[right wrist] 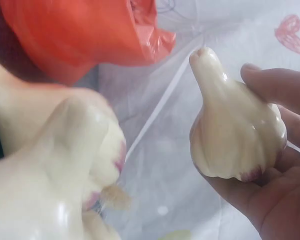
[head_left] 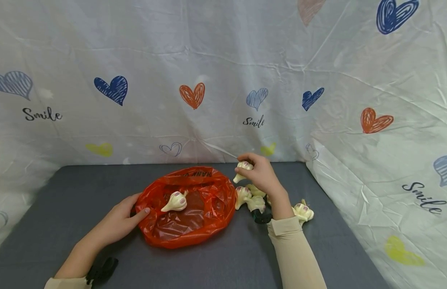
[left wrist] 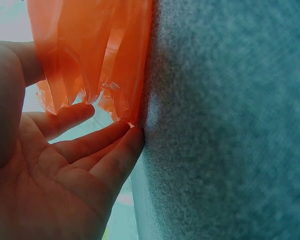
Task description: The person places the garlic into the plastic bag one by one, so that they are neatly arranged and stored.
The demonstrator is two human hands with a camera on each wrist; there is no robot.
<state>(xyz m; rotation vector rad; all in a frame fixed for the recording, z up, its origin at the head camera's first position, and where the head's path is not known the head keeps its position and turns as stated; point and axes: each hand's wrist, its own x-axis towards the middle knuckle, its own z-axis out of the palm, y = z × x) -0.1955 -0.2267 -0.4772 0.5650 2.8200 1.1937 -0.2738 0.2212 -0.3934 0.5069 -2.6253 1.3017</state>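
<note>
A red plastic bag (head_left: 189, 241) lies with its mouth spread wide, and one garlic bulb (head_left: 176, 201) rests inside it. My left hand (head_left: 120, 218) holds the bag's left side, thumb over the rim and fingers along the outside. In the left wrist view those fingertips (left wrist: 132, 135) meet the gathered orange-red plastic (left wrist: 90, 45) close to the table. Just past the bag's right edge, my right hand (head_left: 261, 172) grips another garlic bulb (right wrist: 235, 125) between thumb and fingers, its stem pointing away from the palm. More garlic bulbs (head_left: 243, 194) lie in a group below this hand.
A further garlic bulb (head_left: 303, 210) lies right of the right forearm, which partly covers the group. The grey table (head_left: 216, 269) ends at a pale curtain (head_left: 223, 44) printed with hearts, hanging behind it and along the right. Black wrist straps (head_left: 104, 269) are worn on both arms.
</note>
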